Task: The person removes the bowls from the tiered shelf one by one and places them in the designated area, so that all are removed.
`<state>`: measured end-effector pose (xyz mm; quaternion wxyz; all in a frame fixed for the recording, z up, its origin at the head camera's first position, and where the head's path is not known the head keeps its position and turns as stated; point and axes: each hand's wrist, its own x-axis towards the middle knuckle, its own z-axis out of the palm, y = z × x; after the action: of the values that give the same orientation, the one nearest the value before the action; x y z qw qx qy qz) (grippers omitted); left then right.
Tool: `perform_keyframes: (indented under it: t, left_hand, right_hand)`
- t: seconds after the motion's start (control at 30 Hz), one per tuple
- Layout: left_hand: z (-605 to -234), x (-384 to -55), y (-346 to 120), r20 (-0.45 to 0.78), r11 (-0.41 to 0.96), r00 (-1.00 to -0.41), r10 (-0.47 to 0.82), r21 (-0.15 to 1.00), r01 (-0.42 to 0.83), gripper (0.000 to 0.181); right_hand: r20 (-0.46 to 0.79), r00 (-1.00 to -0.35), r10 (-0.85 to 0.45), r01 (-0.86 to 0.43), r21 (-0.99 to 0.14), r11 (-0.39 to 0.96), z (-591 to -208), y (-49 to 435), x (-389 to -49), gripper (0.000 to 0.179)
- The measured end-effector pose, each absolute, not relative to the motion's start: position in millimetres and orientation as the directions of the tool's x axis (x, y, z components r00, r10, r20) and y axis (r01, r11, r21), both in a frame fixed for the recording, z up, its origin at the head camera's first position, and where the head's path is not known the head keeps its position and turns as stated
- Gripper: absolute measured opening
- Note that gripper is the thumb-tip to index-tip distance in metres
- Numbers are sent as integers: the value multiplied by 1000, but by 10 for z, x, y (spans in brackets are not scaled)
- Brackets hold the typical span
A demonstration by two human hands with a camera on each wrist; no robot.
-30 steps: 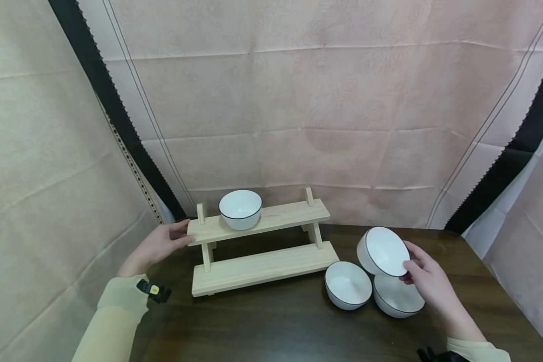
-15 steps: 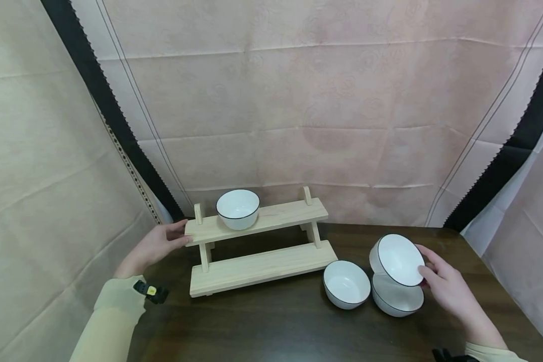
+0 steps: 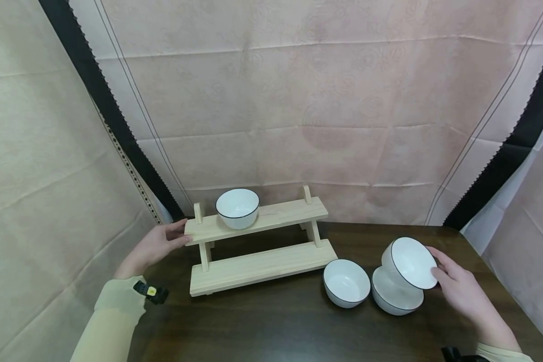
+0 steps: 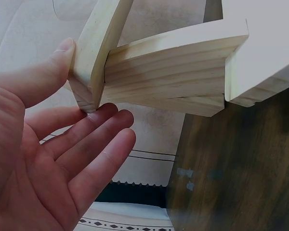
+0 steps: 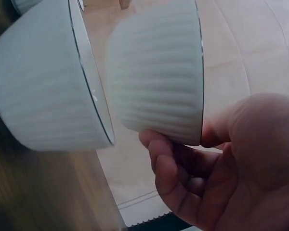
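Observation:
My right hand (image 3: 462, 289) pinches a white bowl (image 3: 414, 262) with a dark rim by its right side, thumb at the rim and fingers beneath. It is tilted over another white bowl (image 3: 392, 297) on the table. In the right wrist view, the held bowl's ribbed outside (image 5: 156, 72) shows close to the mouth of the lower one. Thumb and fingers of my left hand (image 3: 156, 247) grip the left end of the upper board of a two-tier wooden rack (image 3: 260, 267). On that board stands a white bowl (image 3: 238, 210), near its left end.
Beside the rack's right front corner stands one more white bowl (image 3: 346, 284) on the dark wooden table (image 3: 271, 327). Pale fabric (image 3: 298, 125) with black bands hangs behind and at both sides.
The right hand has moved right and slightly toward me, carrying the tilted bowl with it, uncovering more of the bowl beneath. The left hand keeps its grip on the rack.

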<state>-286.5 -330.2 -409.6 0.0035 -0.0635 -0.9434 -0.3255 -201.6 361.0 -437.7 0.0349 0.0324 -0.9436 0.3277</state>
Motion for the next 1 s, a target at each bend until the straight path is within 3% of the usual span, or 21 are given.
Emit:
perform_keyframes:
  t: [1.0]
  left_hand:
    - [-4126, -2900, -3321, 30, 791, -993, 116, 602, 110, 83]
  right_hand:
    - [88, -994, 68, 21, -454, 891, -4384, 4184, -1932, 52]
